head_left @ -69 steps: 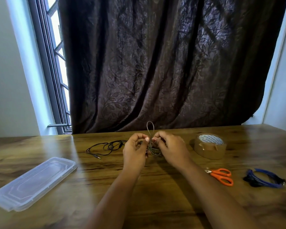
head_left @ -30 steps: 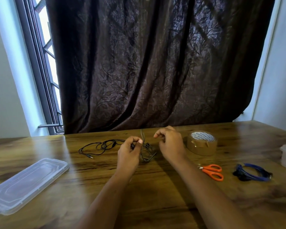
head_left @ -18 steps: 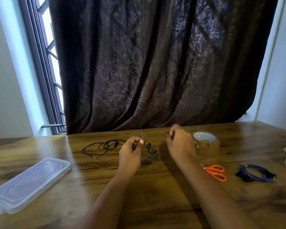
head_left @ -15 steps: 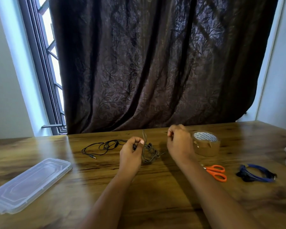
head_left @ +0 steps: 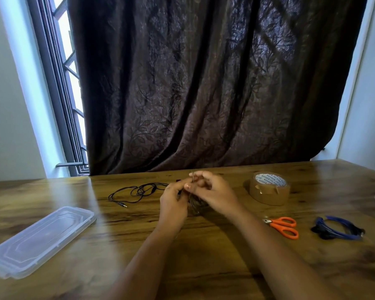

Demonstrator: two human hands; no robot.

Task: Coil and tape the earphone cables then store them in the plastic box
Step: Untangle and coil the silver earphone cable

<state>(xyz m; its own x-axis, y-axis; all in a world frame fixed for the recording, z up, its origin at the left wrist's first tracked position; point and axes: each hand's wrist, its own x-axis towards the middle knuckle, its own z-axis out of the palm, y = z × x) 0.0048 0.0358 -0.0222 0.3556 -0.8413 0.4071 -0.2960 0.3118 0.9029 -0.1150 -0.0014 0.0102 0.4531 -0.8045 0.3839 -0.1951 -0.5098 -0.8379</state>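
Left hand (head_left: 173, 204) and right hand (head_left: 214, 195) each grip, pinching, the part-coiled grey cable (head_left: 194, 207) left of the tape roll (head_left: 268, 188); taping and boxing remain.

There is only one view, from a camera worn on the person's head. It looks forward and down along both forearms, so the left hand (head_left: 173, 202) and the right hand (head_left: 214, 195) sit near the middle of the frame, quite close to the lens. The wide angle takes in the worktop (head_left: 204, 263) on both sides of the hands, with the curtain (head_left: 204, 83) and the window (head_left: 65, 87) rising behind them.
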